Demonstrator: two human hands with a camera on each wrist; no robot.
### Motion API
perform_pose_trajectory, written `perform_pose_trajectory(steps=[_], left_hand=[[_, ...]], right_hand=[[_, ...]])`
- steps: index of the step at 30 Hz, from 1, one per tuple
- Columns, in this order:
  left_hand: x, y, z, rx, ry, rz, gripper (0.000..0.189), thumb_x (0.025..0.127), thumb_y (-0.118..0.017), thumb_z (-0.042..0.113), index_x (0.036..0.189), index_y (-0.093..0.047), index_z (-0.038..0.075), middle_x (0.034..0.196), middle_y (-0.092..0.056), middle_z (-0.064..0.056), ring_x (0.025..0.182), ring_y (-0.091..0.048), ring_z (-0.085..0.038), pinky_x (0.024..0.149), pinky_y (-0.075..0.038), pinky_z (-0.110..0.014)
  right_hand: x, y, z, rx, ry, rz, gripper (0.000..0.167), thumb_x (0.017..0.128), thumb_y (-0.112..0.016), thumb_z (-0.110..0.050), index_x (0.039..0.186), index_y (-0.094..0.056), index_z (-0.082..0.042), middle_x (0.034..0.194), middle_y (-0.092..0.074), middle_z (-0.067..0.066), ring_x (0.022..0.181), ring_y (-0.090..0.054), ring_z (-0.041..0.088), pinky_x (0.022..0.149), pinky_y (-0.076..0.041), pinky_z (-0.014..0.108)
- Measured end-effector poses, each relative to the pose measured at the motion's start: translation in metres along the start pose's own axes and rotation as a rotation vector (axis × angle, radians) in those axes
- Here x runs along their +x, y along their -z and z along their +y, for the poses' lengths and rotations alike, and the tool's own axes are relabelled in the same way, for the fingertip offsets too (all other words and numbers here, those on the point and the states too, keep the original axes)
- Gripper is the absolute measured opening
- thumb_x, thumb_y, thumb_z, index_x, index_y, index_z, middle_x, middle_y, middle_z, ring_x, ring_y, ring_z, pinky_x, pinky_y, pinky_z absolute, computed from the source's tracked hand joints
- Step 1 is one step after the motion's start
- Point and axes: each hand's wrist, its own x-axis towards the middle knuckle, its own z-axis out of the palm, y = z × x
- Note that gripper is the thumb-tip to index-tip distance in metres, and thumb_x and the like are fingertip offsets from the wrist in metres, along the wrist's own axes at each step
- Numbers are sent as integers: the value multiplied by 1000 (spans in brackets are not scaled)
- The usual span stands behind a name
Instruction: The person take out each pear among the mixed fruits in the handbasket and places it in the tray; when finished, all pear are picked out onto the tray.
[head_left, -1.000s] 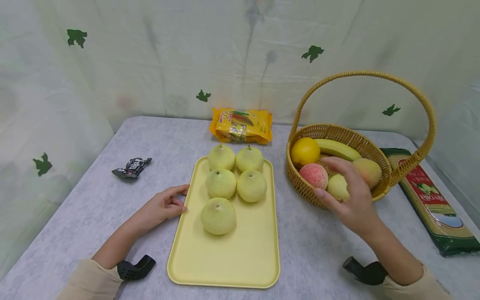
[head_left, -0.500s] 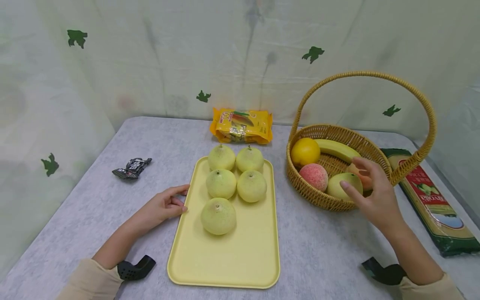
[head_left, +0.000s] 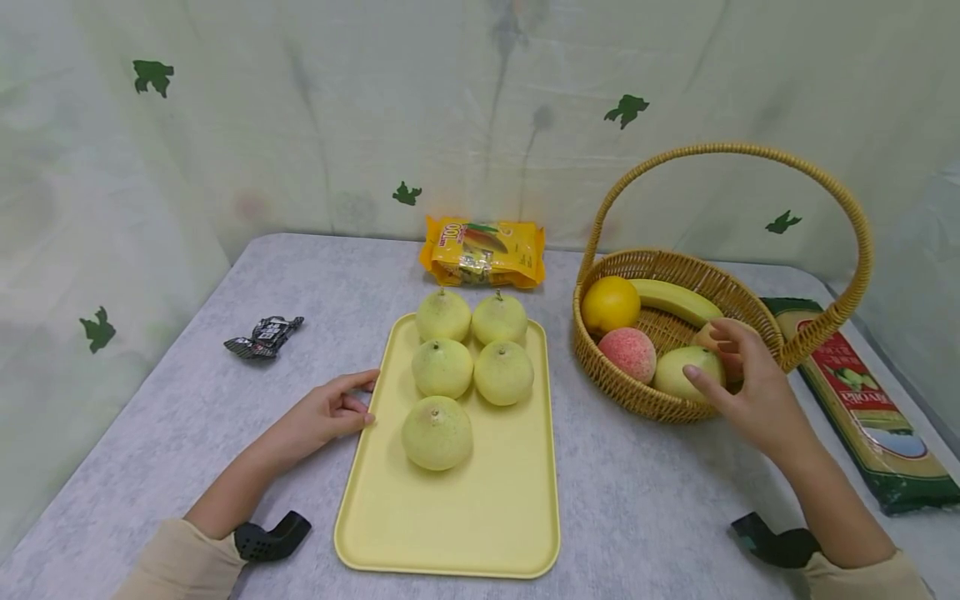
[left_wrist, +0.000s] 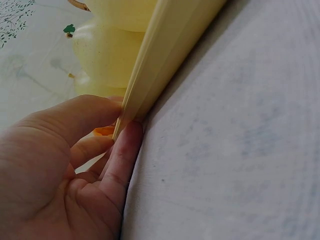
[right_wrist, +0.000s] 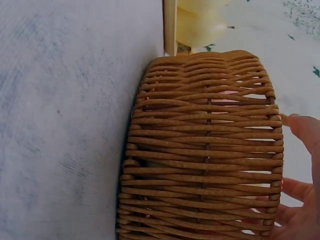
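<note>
My left hand pinches the left rim of a pale yellow tray; the left wrist view has the thumb on top and a fingertip below the edge. Several round, pale green, melon-like fruits sit on the tray's far and middle parts. Over the near right side of a wicker basket, my right hand hovers with fingers apart and gently bent. Its thumb overlaps a pale green fruit there, and its fingers partly cover an orange-yellow fruit.
The basket also holds a yellow round fruit, a pink peach and a banana, under a tall arched handle. Right of it lies a green-and-red packet. A yellow packet stands behind the tray; a black-wrapped candy lies left.
My right hand has shifted right and slightly nearer, uncovering more of the basket's pale green fruit and covering part of the orange-yellow one. My left hand and the tray stay put.
</note>
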Motion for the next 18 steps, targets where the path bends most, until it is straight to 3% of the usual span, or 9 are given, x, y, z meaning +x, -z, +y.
perform_pose_trajectory(steps=[3, 5, 8, 11, 15, 18], left_hand=[[1, 0, 0, 11, 1, 2, 60, 84, -62, 7, 136, -33, -3, 123, -40, -19, 87, -53, -16, 69, -46, -23], [1, 0, 0, 9, 3, 1, 61, 84, -62, 7, 136, -33, -3, 123, -40, -19, 87, -54, -15, 69, -46, -23], [0, 0, 1, 3, 0, -3, 61, 84, -62, 7, 136, -32, -3, 124, -39, -20, 87, -53, -16, 69, -46, -23], [-1, 0, 2, 1, -3, -4, 61, 84, -62, 7, 136, -32, -3, 124, -39, -20, 87, -53, -15, 68, -46, -23], [-1, -1, 3, 3, -8, -6, 61, 84, -62, 6, 136, -32, -4, 124, -39, -21, 86, -53, -14, 69, -46, -23], [-1, -1, 3, -2, -10, -8, 61, 84, -62, 6, 136, -32, -4, 124, -39, -21, 86, -53, -14, 69, -46, -23]], right_hand=[[-2, 11, -26, 16, -6, -59, 69, 84, -62, -33, 138, -26, -10, 121, -43, 19, 95, -49, 36, 72, -45, 52], [-1, 15, -32, 1, -10, -102, 69, 85, -61, -34, 137, -26, -5, 120, -42, 22, 97, -47, 38, 76, -42, 55], [2, 19, -35, -39, -26, -176, 70, 86, -58, -39, 135, -27, 0, 121, -41, 24, 102, -43, 40, 80, -37, 58], [4, 21, -37, -94, -26, -231, 69, 86, -56, -44, 132, -31, 0, 121, -42, 23, 99, -44, 36, 77, -40, 54], [9, 21, -37, -128, 5, -274, 67, 85, -57, -45, 128, -36, 2, 119, -44, 21, 93, -46, 32, 72, -42, 47], [13, 21, -36, -127, 14, -301, 68, 84, -59, -44, 127, -37, 4, 118, -45, 21, 95, -45, 32, 75, -41, 48]])
